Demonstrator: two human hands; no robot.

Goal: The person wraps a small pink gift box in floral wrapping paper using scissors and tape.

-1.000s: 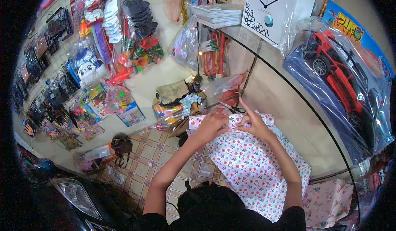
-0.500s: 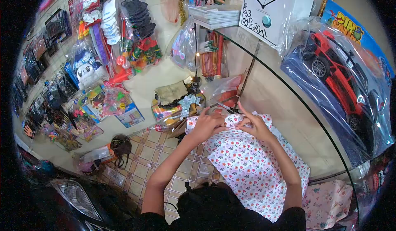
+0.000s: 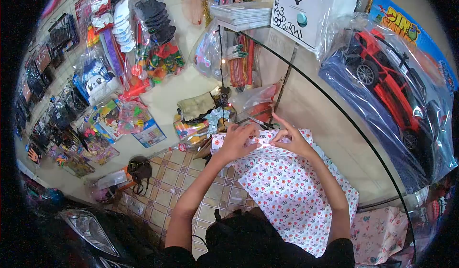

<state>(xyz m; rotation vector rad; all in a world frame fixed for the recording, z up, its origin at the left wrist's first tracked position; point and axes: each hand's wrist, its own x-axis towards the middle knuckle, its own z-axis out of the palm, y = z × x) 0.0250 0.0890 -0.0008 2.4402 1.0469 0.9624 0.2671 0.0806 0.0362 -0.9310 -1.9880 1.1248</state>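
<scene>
Tiled floor (image 3: 165, 189), two hands (image 3: 239, 142) (image 3: 293, 143), seemingly one sheet (image 3: 289, 191)

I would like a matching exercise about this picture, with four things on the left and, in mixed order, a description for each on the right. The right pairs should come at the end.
Things:
1. patterned sheet
2. scissors
3. toy car
4. clock

Descriptions:
A. red and black, wrapped in clear plastic
B. white, with a teal disc
C. floral print, under the left hand and the right hand
D. dark handles, lying just beyond the sheet's far edge

Right pairs: 1-C, 2-D, 3-A, 4-B
</scene>
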